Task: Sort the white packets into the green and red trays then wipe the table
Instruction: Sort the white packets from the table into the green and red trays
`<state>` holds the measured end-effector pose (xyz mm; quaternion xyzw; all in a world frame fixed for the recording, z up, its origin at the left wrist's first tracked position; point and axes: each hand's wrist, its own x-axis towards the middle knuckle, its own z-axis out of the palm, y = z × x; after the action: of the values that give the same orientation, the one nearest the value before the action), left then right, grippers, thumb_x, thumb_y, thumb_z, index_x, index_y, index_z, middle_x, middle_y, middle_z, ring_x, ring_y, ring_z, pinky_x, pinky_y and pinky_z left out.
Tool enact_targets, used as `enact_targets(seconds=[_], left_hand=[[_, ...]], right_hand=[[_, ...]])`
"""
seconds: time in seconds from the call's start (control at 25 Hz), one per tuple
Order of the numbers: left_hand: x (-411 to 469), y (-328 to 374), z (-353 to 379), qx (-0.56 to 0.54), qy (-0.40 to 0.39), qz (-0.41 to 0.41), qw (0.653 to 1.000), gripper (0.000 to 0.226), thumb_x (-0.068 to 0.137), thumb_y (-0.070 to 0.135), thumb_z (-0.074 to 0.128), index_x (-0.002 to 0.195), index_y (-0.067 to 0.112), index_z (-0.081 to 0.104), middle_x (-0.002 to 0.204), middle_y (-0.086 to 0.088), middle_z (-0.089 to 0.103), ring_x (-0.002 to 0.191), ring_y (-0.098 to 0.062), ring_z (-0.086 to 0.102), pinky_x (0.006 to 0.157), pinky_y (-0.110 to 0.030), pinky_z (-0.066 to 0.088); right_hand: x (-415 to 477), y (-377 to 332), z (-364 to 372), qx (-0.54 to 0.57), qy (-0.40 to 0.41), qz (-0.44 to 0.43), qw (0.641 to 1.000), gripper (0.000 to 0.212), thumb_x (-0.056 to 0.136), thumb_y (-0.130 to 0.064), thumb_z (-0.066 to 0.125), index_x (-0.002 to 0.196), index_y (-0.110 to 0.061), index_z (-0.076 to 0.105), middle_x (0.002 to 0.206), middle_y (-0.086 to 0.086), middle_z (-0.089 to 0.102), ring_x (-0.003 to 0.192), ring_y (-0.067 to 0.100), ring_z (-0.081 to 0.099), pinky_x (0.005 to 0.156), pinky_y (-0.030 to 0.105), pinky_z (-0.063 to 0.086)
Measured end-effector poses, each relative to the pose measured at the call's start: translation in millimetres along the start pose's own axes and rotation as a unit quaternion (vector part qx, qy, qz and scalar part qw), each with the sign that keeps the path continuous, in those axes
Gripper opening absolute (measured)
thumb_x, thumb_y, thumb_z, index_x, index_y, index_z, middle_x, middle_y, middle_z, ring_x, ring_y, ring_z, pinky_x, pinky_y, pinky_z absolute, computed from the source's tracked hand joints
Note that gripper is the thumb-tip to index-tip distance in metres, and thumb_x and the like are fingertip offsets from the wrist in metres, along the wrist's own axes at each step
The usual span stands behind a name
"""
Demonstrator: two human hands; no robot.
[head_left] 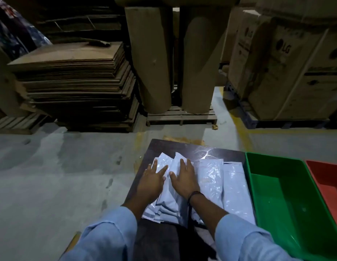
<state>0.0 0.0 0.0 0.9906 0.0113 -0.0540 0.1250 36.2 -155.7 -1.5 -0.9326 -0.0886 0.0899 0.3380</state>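
Both hands, left (151,178) and right (184,178), lie flat and side by side on the white packets (211,178) at lower centre of the worktop (163,146), long axes running up-frame, with the empty green tray (273,166) nearer the right hand.

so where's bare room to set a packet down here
The far strip of the table, between its far edge and the white packets, is bare. The green tray and the visible part of the red tray hold nothing. Mid-table is crowded: overlapping packets lie under the left hand and right hand, reaching the green tray.
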Motion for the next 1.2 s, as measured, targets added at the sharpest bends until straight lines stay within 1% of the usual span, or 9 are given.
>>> enact_targets(seconds=[0.12, 0.24, 0.28, 0.36, 0.4, 0.56, 0.84, 1.04, 1.2], left_hand=[[4.5, -14.9, 10.8, -0.002, -0.038, 0.001, 0.999, 0.060, 0.107, 0.049, 0.025, 0.161, 0.025, 0.015, 0.170, -0.010, -0.006, 0.156, -0.035, 0.002, 0.125, -0.041, 0.011], [4.8, -21.4, 21.0, -0.031, -0.040, 0.007, 0.999, 0.100, 0.084, 0.077, -0.013, 0.161, 0.021, 0.016, 0.169, -0.012, 0.000, 0.156, -0.034, 0.004, 0.125, -0.041, 0.010], [4.8, -23.4, 22.2, -0.034, -0.035, 0.016, 0.999, 0.100, 0.086, 0.076, -0.011, 0.160, 0.018, 0.023, 0.168, -0.015, 0.009, 0.155, -0.035, 0.012, 0.125, -0.041, 0.017], [3.6, -25.9, 26.0, -0.023, -0.016, 0.030, 0.999, 0.076, 0.096, 0.057, 0.021, 0.150, 0.009, 0.044, 0.158, -0.021, 0.037, 0.148, -0.035, 0.034, 0.117, -0.044, 0.038], [4.5, -27.8, 32.2, -0.030, -0.015, 0.040, 0.999, 0.069, 0.095, 0.050, 0.033, 0.148, 0.007, 0.048, 0.155, -0.021, 0.042, 0.148, -0.034, 0.035, 0.117, -0.046, 0.038], [3.4, -36.4, 44.5, -0.065, -0.003, 0.067, 0.996, 0.089, 0.084, 0.056, 0.046, 0.158, 0.011, 0.027, 0.166, -0.016, 0.008, 0.155, -0.030, 0.006, 0.126, -0.041, 0.011], [0.3, -29.9, 41.8, -0.112, -0.005, 0.046, 0.993, 0.092, 0.086, 0.068, 0.025, 0.161, 0.014, 0.015, 0.168, -0.012, -0.008, 0.156, -0.029, -0.005, 0.127, -0.038, 0.001], [-1.7, -31.9, 28.2, -0.147, 0.005, -0.003, 0.989, 0.072, 0.098, 0.048, 0.038, 0.160, 0.016, 0.019, 0.169, -0.011, -0.002, 0.155, -0.035, 0.007, 0.123, -0.044, 0.023], [3.4, -30.2, 11.4, -0.171, 0.037, -0.020, 0.984, 0.069, 0.103, 0.040, 0.047, 0.160, 0.017, 0.017, 0.170, -0.009, 0.000, 0.154, -0.034, 0.012, 0.123, -0.045, 0.024]], right_hand=[[5.2, -4.0, 9.1, -0.049, 0.015, 0.036, 0.998, 0.072, 0.099, -0.050, 0.044, 0.157, -0.016, 0.018, 0.165, 0.014, 0.003, 0.151, 0.035, 0.007, 0.122, 0.046, 0.014], [6.7, -7.5, 15.0, -0.078, 0.009, 0.056, 0.995, 0.073, 0.098, -0.056, 0.041, 0.157, -0.021, 0.015, 0.166, 0.013, 0.002, 0.150, 0.040, 0.007, 0.121, 0.049, 0.014], [7.3, -8.4, 17.8, -0.082, 0.003, 0.063, 0.995, 0.075, 0.098, -0.058, 0.040, 0.158, -0.022, 0.013, 0.166, 0.012, 0.000, 0.150, 0.041, 0.005, 0.121, 0.050, 0.013], [8.6, -7.4, 23.5, -0.072, -0.007, 0.072, 0.995, 0.077, 0.097, -0.060, 0.039, 0.159, -0.024, 0.009, 0.166, 0.011, -0.003, 0.150, 0.042, 0.001, 0.121, 0.051, 0.010], [8.9, -6.4, 26.2, -0.068, -0.008, 0.073, 0.995, 0.078, 0.097, -0.060, 0.040, 0.159, -0.025, 0.008, 0.166, 0.011, -0.003, 0.150, 0.042, 0.000, 0.121, 0.051, 0.009], [7.8, 0.0, 29.7, -0.069, -0.002, 0.073, 0.995, 0.076, 0.097, -0.054, 0.044, 0.158, -0.028, 0.007, 0.166, 0.010, -0.003, 0.151, 0.038, 0.000, 0.122, 0.051, 0.015], [4.4, 4.8, 30.1, -0.036, 0.014, 0.078, 0.996, 0.072, 0.095, -0.043, 0.050, 0.157, -0.026, 0.017, 0.166, 0.009, 0.007, 0.152, 0.032, 0.007, 0.123, 0.048, 0.017], [7.3, -9.5, 19.5, 0.014, 0.060, 0.061, 0.996, 0.069, 0.095, -0.039, 0.055, 0.155, -0.020, 0.027, 0.165, 0.009, 0.015, 0.151, 0.028, 0.015, 0.123, 0.042, 0.018], [9.1, -22.5, 2.2, 0.020, 0.105, 0.032, 0.994, 0.067, 0.094, -0.038, 0.057, 0.154, -0.022, 0.032, 0.165, 0.007, 0.017, 0.151, 0.025, 0.014, 0.121, 0.039, 0.020]])
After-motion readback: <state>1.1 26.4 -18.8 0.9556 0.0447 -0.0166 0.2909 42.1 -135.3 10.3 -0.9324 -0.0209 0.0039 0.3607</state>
